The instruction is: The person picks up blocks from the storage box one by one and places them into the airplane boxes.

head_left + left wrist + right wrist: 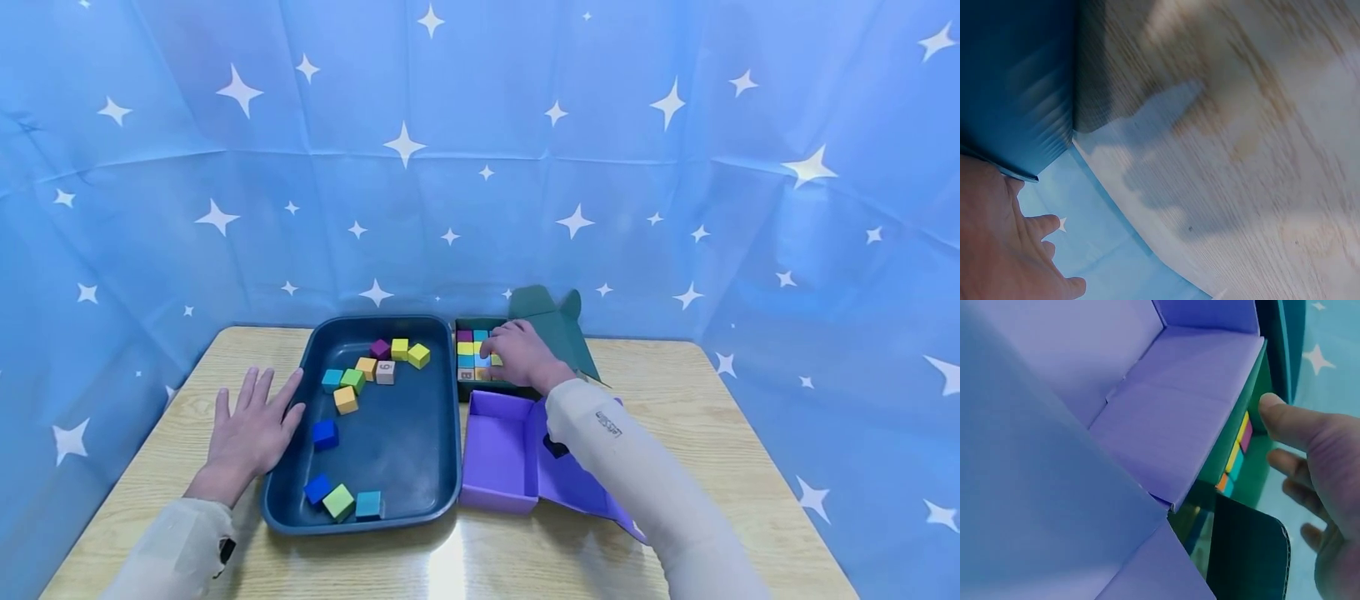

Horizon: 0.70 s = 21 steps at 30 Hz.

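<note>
My left hand [253,429] lies with fingers spread at the left rim of a dark blue tray [442,417]. In the left wrist view that hand [997,237] is beside the tray's outer wall [1016,75]. Above a green box [467,389] is my right hand [521,354], its fingers bent a little downward. The right wrist view shows the thumb apart from the fingers of this hand [1329,469], with nothing seen between them. Rows of coloured cubes [466,348] fill the box's left part; the hand hides the rest.
Loose cubes, among them a blue one [326,435] and an orange one [346,400], lie in the tray. An open purple box [498,450] stands in front of the green box, its lid [570,475] folded out rightward under my forearm. The green lid [558,329] leans back by the starry curtain [480,208].
</note>
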Tool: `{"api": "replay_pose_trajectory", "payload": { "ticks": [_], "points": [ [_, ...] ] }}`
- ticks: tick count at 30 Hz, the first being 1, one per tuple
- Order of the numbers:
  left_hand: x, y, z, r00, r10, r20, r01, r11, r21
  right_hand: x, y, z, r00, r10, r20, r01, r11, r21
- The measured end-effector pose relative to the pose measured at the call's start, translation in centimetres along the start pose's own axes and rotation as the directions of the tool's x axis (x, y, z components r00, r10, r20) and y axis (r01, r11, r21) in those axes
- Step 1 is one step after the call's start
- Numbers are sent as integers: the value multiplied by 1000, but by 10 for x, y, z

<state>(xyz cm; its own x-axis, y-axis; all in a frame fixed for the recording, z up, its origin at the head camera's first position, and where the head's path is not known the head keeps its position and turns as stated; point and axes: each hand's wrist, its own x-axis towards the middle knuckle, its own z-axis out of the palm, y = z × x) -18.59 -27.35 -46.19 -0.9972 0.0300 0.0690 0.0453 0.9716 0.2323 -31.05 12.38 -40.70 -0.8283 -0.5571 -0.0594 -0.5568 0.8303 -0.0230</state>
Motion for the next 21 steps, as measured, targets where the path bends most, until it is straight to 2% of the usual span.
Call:
{"api": "replay_pose_trajectory", "payload": {
  "ticks": [6, 15, 21],
  "points": [
    [0, 0, 0, 1000, -5, 14, 4, 1000, 6, -8, -5, -1, 999, -28, 36, 25, 997, 73],
    [0, 0, -1, 1000, -3, 17, 3, 1000, 5, -10, -7, 7, 994, -41, 99, 36, 998, 53],
    [-1, 0, -1, 1000, -1, 9, 1, 1000, 3, -11, -8, 9, 995, -27, 96, 23, 999, 47]
  ]
}}
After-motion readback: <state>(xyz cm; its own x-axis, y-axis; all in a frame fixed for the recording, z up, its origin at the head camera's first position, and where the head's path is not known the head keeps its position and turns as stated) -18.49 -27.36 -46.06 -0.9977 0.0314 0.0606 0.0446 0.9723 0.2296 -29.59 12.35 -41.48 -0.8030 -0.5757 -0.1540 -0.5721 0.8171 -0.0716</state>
